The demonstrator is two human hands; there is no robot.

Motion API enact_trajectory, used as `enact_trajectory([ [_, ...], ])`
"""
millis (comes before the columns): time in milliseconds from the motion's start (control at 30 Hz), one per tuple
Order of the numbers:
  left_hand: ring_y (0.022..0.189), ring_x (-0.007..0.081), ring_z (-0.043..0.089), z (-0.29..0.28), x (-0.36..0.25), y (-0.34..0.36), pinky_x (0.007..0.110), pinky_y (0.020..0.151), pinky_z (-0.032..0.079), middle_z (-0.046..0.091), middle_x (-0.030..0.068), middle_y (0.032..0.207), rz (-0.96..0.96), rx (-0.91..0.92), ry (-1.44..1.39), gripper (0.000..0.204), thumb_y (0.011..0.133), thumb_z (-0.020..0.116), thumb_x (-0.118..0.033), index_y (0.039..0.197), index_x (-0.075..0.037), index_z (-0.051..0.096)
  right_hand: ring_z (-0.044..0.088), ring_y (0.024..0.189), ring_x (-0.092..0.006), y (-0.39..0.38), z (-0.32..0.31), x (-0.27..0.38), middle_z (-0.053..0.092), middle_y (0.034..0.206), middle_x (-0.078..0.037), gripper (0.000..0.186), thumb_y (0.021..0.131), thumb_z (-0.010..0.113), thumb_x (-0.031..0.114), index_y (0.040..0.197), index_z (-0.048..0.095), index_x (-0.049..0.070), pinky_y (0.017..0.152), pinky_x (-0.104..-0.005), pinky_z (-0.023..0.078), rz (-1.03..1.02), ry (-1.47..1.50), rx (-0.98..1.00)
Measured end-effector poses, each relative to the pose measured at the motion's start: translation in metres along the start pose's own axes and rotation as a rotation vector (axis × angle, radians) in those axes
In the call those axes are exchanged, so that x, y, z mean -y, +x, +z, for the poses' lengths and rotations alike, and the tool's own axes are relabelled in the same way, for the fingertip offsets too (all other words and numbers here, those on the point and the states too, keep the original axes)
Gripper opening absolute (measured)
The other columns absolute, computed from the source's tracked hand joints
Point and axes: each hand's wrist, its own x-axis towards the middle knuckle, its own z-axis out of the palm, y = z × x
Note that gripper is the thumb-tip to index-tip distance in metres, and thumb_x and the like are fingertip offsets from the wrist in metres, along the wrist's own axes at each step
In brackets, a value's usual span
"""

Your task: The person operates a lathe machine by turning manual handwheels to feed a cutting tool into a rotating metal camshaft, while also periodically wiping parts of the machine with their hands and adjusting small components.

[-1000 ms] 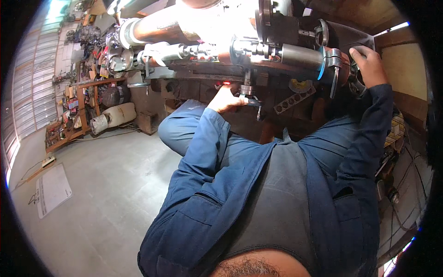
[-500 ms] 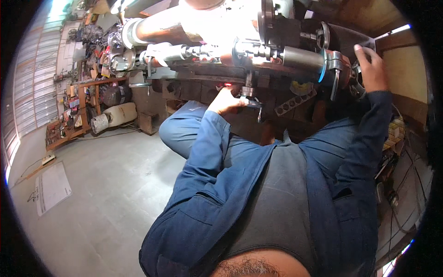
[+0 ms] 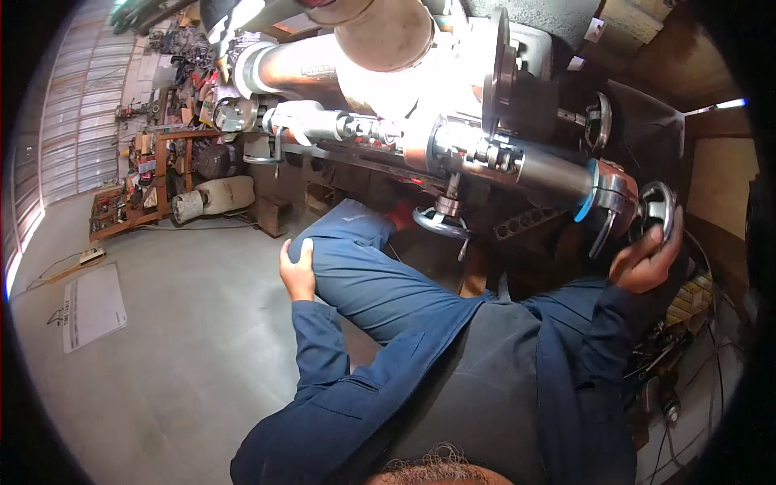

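Observation:
At the right end of the machine, my right hand (image 3: pixel 645 263) has its fingers closed on the lower rim of a metal handwheel (image 3: pixel 669 200). My left hand (image 3: pixel 297 271) rests on the side of my bent left knee, thumb and fingers apart, holding nothing. Above my lap, a second handwheel (image 3: pixel 440 223) with a small crank handle hangs from the front of the machine, apart from both hands. A lobed steel shaft (image 3: pixel 388 129) lies lengthwise along the machine. Its right side meets a grey cylinder (image 3: pixel 554 178) with a blue ring, beside a clamp lever (image 3: pixel 602 234).
A large round disc guard (image 3: pixel 499 73) stands behind the shaft, and another handwheel (image 3: pixel 598 125) sits at the back right. On the left are a cluttered rack (image 3: pixel 162 170), a whitish jug (image 3: pixel 226 196) and a white board (image 3: pixel 95 307) on the floor. Cables run along the right.
My left hand has let go of the middle handwheel and moved down-left to my knee. My right hand has come down around the right handwheel's rim. The view has shifted.

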Motion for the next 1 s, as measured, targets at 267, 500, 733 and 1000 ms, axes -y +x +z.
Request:
enact_trajectory([
  [267,0.103,0.0196,0.059,0.007,0.011,0.001,0.029,0.093,0.045,0.064,0.0134,0.114,-0.14,-0.05,-0.286,0.037,0.093,0.063,-0.019,0.119,0.008,0.059,0.068,0.079,-0.0309,-0.014,0.012,-0.029,0.065,0.098,-0.023,0.052,0.104,0.041,0.034,0.117,0.055,-0.014,0.066,-0.0353,0.056,-0.317,-0.344,-0.268],
  [500,0.101,0.0187,0.059,0.008,0.005,0.003,0.028,0.092,0.045,0.063,0.0125,0.112,-0.163,-0.049,-0.271,0.034,0.092,0.06,-0.015,0.118,0.008,0.06,0.064,0.088,-0.0357,-0.001,0.067,-0.076,0.062,0.107,-0.028,0.048,0.099,0.051,0.041,0.14,0.046,0.017,0.074,-0.0398,0.052,-0.836,-0.423,-0.95],
  [733,0.103,0.0192,0.058,0.011,0.001,0.007,0.029,0.094,0.044,0.064,0.0126,0.113,-0.131,-0.033,-0.243,0.034,0.092,0.058,-0.014,0.118,0.007,0.06,0.061,0.1,-0.0355,-0.056,0.054,-0.127,0.054,0.118,-0.033,0.061,0.097,0.053,0.046,0.147,0.035,0.016,0.077,-0.0434,0.053,-0.817,-0.716,-0.807],
  [1000,0.104,0.0204,0.059,0.013,-0.013,0.007,0.029,0.095,0.044,0.064,0.0132,0.114,-0.124,-0.028,-0.229,0.034,0.092,0.057,-0.014,0.118,0.007,0.06,0.06,0.104,-0.0419,-0.02,0.046,-0.082,0.047,0.125,-0.037,0.051,0.101,0.048,0.032,0.143,0.039,0.005,0.079,-0.045,0.057,-0.793,-0.38,-0.619],
])
